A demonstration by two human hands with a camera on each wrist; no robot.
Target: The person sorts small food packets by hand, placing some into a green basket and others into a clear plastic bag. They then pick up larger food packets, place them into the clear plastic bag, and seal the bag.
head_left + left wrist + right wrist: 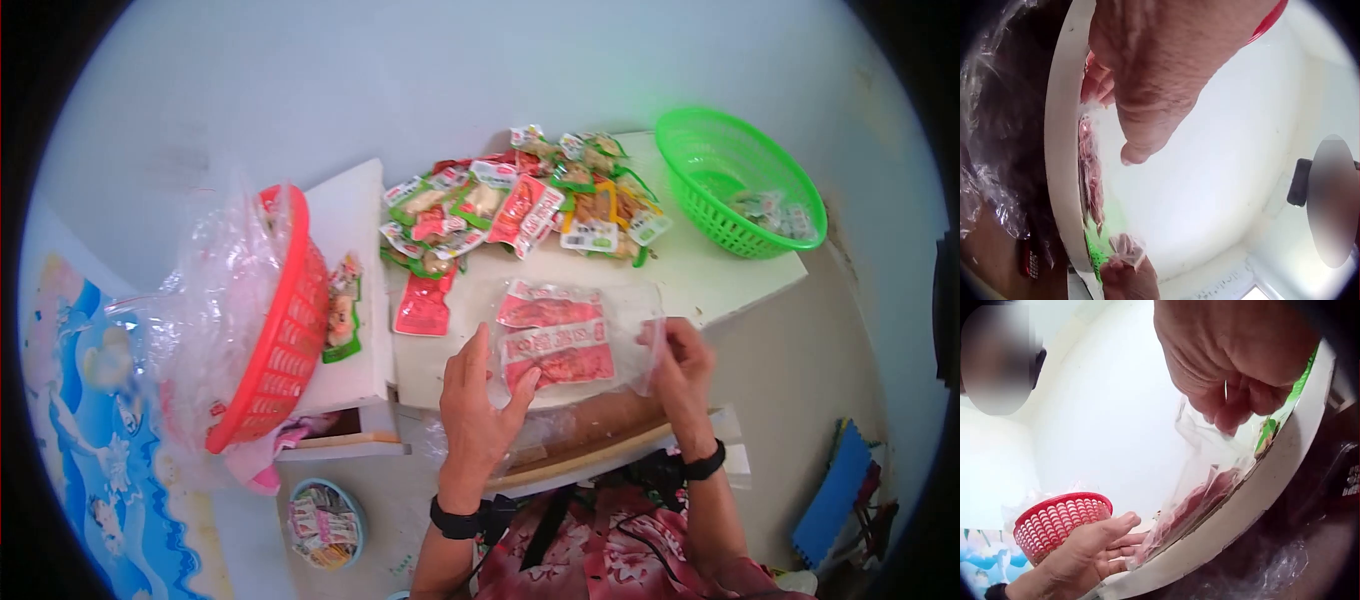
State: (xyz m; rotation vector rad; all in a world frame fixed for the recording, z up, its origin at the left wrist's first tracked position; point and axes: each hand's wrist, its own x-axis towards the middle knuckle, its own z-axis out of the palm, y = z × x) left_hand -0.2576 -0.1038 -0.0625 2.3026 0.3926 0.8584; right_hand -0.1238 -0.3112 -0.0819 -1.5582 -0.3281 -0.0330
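Note:
A clear plastic bag (632, 310) lies on the white table with two red-and-white snack packets (556, 352) inside it, one above the other. My left hand (482, 405) is at the bag's left end, fingers straight and thumb by the lower packet. At the opposite end, my right hand (684, 372) pinches the edge of the bag. The right wrist view shows the bag (1200, 447) lifted toward those fingers, while the left hand (1094, 550) lies flat along its far end. In the left wrist view, the right hand (1129, 280) holds bunched plastic.
A pile of snack packets (520, 205) covers the back of the table, with a loose red packet (426, 300) in front. A green basket (690, 205) holding some packets stands at the right. To the left, a red basket (272, 370) is full of clear bags. An open drawer (590, 435) lies below.

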